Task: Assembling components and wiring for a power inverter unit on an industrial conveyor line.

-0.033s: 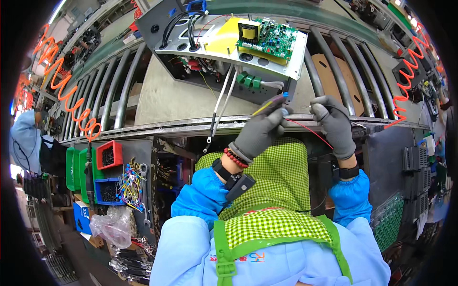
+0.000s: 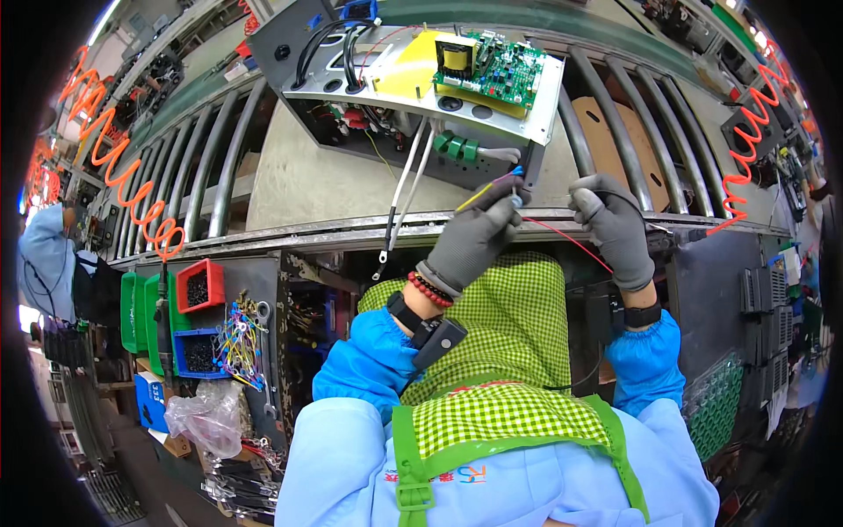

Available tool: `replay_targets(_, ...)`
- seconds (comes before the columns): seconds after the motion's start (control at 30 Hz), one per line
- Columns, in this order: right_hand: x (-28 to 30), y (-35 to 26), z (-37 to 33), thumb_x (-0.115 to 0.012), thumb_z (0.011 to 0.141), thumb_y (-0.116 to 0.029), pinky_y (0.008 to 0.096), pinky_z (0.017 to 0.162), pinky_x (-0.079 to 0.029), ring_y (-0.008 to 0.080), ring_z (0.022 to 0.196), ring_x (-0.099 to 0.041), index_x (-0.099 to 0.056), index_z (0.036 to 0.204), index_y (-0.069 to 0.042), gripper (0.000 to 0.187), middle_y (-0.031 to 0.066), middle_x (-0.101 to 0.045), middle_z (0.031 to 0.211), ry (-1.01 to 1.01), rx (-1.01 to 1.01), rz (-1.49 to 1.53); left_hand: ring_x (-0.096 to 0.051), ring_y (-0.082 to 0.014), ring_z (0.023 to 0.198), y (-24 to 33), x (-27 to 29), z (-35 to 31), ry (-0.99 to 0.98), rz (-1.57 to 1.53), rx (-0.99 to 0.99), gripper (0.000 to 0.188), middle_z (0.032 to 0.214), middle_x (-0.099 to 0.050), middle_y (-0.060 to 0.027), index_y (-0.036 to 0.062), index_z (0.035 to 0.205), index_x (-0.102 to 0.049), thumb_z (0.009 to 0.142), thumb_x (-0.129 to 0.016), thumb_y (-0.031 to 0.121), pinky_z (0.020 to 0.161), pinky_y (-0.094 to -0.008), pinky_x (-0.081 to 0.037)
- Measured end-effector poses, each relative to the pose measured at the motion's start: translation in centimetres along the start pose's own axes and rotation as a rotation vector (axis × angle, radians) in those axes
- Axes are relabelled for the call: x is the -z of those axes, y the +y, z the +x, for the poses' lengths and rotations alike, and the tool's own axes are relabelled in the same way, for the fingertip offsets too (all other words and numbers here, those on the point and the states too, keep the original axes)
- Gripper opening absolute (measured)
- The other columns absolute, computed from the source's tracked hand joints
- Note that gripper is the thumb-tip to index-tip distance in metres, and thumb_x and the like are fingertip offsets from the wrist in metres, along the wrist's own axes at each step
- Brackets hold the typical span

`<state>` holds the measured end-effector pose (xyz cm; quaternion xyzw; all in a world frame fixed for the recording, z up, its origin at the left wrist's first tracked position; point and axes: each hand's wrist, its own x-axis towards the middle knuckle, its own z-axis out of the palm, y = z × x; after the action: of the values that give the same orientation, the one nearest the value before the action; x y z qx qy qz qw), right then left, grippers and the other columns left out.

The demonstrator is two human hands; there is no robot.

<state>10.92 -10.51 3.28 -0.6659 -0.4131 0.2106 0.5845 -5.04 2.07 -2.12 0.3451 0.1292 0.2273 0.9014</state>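
Hands: we count two, gloved in grey and apart from each other; the left hand (image 2: 474, 237) is closed with its fingers on a yellow wire (image 2: 472, 198), and the right hand (image 2: 615, 230) has curled fingers, but whether it grips something we cannot tell.
Yellow wire: one, in the left fingers, above the near rail (image 2: 421, 231) and in front of the metal unit (image 2: 546, 110).
Direction of yellow wire: its long axis goes slantwise, from lower left to upper right; near its upper right end we see a blue part (image 2: 516, 171), on the side away from the body.
Red wire: one (image 2: 571, 238), thin, sloping down from beside the left hand toward the right wrist.
On the unit: one green circuit board (image 2: 509, 75), one yellow sheet (image 2: 406, 68), three green rings (image 2: 456, 147) in a row, and two white cables (image 2: 409, 176) hanging over the rail.
Bins at left: four; one red (image 2: 201, 307), one blue (image 2: 179, 354), two green (image 2: 133, 312).
Beside the bins: one wrench (image 2: 267, 356) and one heap of coloured wires (image 2: 241, 342), too tangled for us to count.
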Motion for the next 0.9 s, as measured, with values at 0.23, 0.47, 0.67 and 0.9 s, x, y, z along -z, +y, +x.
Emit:
replay_targets(0.23,-1.8,0.6,-0.4,-0.061,0.093,-0.027,0.0181,0.047,-0.036,0.003,0.055,-0.046,-0.063,0.097,-0.005,0.023,-0.0007,-0.056,0.07,-0.242,-0.245,0.098,-0.059,-0.0082,0.096,-1.0,0.4,-0.5,-0.018,0.135,-0.047,0.031,0.115,-0.059,-0.0038,0.0058,0.129,-0.053,0.098,-0.051,0.01,0.086,-0.0228,-0.052)
replay_targets(0.47,-2.3,0.3,-0.7,-0.061,0.094,-0.023,0.019,0.045,-0.038,0.003,0.053,-0.048,-0.063,0.097,-0.001,0.022,0.0005,-0.059,0.072,-0.185,-0.153,-0.041,-0.061,-0.0117,0.099,-0.7,-0.1,-0.9,-0.081,0.047,-0.028,0.033,0.113,-0.06,-0.0075,0.0026,0.131,-0.051,0.099,-0.049,0.012,0.084,-0.0249,-0.052)
replay_targets(0.67,-2.8,-0.1,-1.0,-0.061,0.094,-0.021,0.0196,0.044,-0.04,0.003,0.051,-0.049,-0.062,0.096,0.0,0.021,0.0014,-0.061,0.073,-0.132,-0.113,-0.086,-0.063,-0.0124,0.098,-0.7,-0.4,-1.2,-0.037,0.264,-0.096,0.032,0.112,-0.063,-0.0092,0.0013,0.129,-0.055,0.1,-0.048,0.013,0.083,-0.0252,-0.055)
replay_targets(0.9,-2.8,0.5,-1.2,-0.061,0.094,-0.018,0.0207,0.043,-0.039,0.0035,0.049,-0.049,-0.062,0.093,0.0,0.019,0.0009,-0.058,0.066,-0.034,-0.063,-0.138,-0.064,-0.0153,0.1,-1.6,-0.7,-1.0,-0.086,0.27,-0.154,0.033,0.118,-0.06,-0.0112,-0.0002,0.129,-0.052,0.097,-0.052,0.008,0.088,-0.0287,-0.054)
